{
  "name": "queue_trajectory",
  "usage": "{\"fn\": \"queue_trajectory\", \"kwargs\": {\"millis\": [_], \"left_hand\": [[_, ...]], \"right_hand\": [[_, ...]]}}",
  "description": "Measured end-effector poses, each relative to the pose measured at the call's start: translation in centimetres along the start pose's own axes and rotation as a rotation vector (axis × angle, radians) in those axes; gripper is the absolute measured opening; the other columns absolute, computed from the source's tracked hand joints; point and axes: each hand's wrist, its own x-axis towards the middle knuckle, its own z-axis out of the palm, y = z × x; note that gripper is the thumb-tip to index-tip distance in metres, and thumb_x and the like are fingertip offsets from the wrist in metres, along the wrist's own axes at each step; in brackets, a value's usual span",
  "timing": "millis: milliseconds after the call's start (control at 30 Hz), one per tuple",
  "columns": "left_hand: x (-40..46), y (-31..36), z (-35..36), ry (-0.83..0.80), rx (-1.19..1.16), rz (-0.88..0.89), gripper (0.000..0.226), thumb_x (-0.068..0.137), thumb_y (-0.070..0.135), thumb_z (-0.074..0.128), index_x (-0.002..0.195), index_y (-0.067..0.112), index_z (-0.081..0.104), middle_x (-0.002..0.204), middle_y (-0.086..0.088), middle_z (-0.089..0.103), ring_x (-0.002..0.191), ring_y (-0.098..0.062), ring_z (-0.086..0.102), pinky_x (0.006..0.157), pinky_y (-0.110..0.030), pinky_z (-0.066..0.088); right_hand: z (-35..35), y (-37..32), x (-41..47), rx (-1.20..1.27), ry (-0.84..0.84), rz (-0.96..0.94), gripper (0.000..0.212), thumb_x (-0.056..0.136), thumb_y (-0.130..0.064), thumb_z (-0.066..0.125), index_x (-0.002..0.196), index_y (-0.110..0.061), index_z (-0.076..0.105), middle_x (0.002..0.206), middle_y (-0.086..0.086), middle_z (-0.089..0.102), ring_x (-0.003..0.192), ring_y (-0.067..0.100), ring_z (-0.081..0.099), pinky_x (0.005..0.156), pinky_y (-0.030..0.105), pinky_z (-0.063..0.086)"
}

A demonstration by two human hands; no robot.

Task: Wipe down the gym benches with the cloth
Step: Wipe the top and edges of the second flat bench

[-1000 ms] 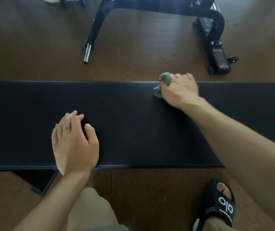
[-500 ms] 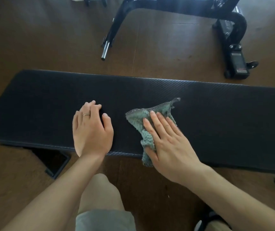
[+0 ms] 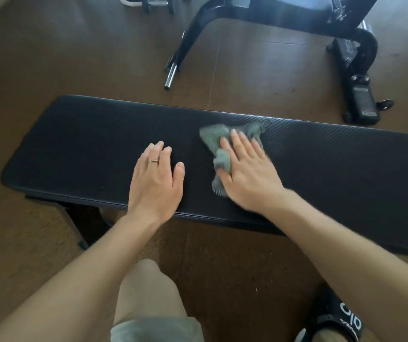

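A long black padded gym bench point(image 3: 79, 144) runs across the view from left to right. A crumpled grey-green cloth point(image 3: 219, 141) lies on its top near the middle. My right hand point(image 3: 247, 174) presses flat on the cloth with straight fingers, and the cloth sticks out past the fingertips and thumb side. My left hand point(image 3: 156, 183), with a ring on one finger, rests flat on the bench pad just left of the cloth, fingers straight, holding nothing.
Beyond the bench stands a black metal frame of another gym machine point(image 3: 353, 70) with a chrome foot tube point(image 3: 170, 77) on the brown floor. My knee point(image 3: 148, 292) and a black sandal point(image 3: 333, 319) are below the bench's near edge.
My right hand has slid the cloth from the far right of the pad toward the near edge by my left hand, then away toward the far edge. My left hand stays planted.
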Motion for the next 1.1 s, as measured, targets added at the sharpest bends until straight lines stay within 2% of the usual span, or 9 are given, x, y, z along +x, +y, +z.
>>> {"fn": "queue_trajectory", "kwargs": {"millis": [100, 167, 233, 367, 533, 633, 833, 1000, 1100], "left_hand": [[0.5, -3.1, -2.2, -0.002, 0.125, 0.105, 0.049, 0.106, 0.036, 0.037, 0.145, 0.010, 0.049, 0.154, -0.007, 0.045, 0.146, -0.023, 0.037, 0.123, -0.044, 0.027], [1.1, -5.5, -3.0, 0.079, 0.164, 0.083, 0.039, 0.103, 0.029, 0.043, 0.133, 0.009, 0.056, 0.144, -0.009, 0.052, 0.136, -0.028, 0.046, 0.117, -0.047, 0.034], [1.4, -6.6, -2.9, 0.140, 0.100, 0.016, 0.026, 0.100, 0.023, 0.047, 0.120, 0.011, 0.058, 0.132, -0.007, 0.054, 0.124, -0.028, 0.050, 0.109, -0.045, 0.039], [1.2, -6.9, -2.0, 0.239, 0.014, 0.024, 0.019, 0.097, 0.020, 0.045, 0.109, 0.015, 0.058, 0.122, -0.003, 0.057, 0.111, -0.023, 0.054, 0.098, -0.043, 0.045], [1.3, -7.3, -2.2, 0.270, -0.044, 0.027, 0.023, 0.098, 0.019, 0.037, 0.108, 0.016, 0.058, 0.122, 0.001, 0.059, 0.111, -0.020, 0.054, 0.095, -0.041, 0.046], [1.1, -7.3, -2.1, 0.270, -0.067, 0.022, 0.025, 0.100, 0.019, 0.036, 0.108, 0.015, 0.059, 0.124, 0.001, 0.059, 0.112, -0.018, 0.054, 0.093, -0.041, 0.047], [1.0, -7.3, -2.3, 0.262, -0.058, 0.026, 0.031, 0.100, 0.026, 0.032, 0.109, 0.014, 0.059, 0.125, -0.002, 0.060, 0.111, -0.019, 0.055, 0.090, -0.037, 0.047], [1.2, -7.4, -2.0, 0.279, -0.079, 0.020, 0.032, 0.101, 0.022, 0.031, 0.108, 0.012, 0.060, 0.122, -0.003, 0.061, 0.108, -0.020, 0.056, 0.088, -0.038, 0.048], [1.2, -7.6, -2.0, 0.294, -0.097, 0.031, 0.030, 0.101, 0.019, 0.032, 0.108, 0.011, 0.061, 0.122, -0.001, 0.061, 0.108, -0.019, 0.055, 0.088, -0.038, 0.048]], "right_hand": [[1.3, -1.6, -5.6, -0.009, -0.007, -0.132, 0.070, 0.105, -0.057, 0.004, 0.165, -0.021, -0.002, 0.172, 0.002, -0.012, 0.158, 0.018, -0.017, 0.126, 0.036, -0.012], [1.9, -2.0, -7.1, -0.025, -0.032, -0.169, 0.073, 0.101, -0.061, -0.010, 0.163, -0.024, -0.009, 0.170, -0.001, -0.019, 0.157, 0.018, -0.021, 0.126, 0.037, -0.011], [2.0, -2.0, -7.0, -0.055, -0.022, -0.192, 0.075, 0.099, -0.062, -0.015, 0.163, -0.025, -0.009, 0.170, -0.001, -0.018, 0.157, 0.019, -0.021, 0.127, 0.038, -0.009], [2.2, -4.4, -3.6, -0.096, -0.024, -0.311, 0.073, 0.104, -0.058, 0.002, 0.165, -0.019, -0.003, 0.172, 0.005, -0.010, 0.159, 0.022, -0.014, 0.130, 0.041, -0.003], [2.7, -9.4, 0.0, -0.162, -0.002, -0.409, 0.074, 0.107, -0.058, 0.014, 0.165, -0.015, -0.003, 0.173, 0.009, -0.006, 0.160, 0.024, -0.009, 0.130, 0.042, -0.004], [2.7, -7.4, -2.3, -0.196, 0.060, -0.433, 0.073, 0.105, -0.056, 0.021, 0.165, -0.014, 0.014, 0.172, 0.009, 0.013, 0.160, 0.024, 0.009, 0.130, 0.041, 0.006], [1.9, 0.7, -9.1, -0.253, 0.063, -0.348, 0.088, 0.094, -0.036, 0.062, 0.165, -0.013, 0.015, 0.172, 0.010, 0.014, 0.159, 0.026, 0.015, 0.127, 0.045, 0.018], [2.4, -2.2, -6.8, -0.335, 0.086, -0.333, 0.090, 0.089, -0.031, 0.070, 0.162, -0.006, 0.023, 0.169, 0.016, 0.021, 0.156, 0.032, 0.022, 0.128, 0.048, 0.020], [3.1, -7.9, -3.0, -0.299, 0.100, -0.415, 0.088, 0.097, -0.033, 0.064, 0.164, -0.006, 0.013, 0.171, 0.016, 0.013, 0.158, 0.031, 0.014, 0.129, 0.047, 0.012]]}}
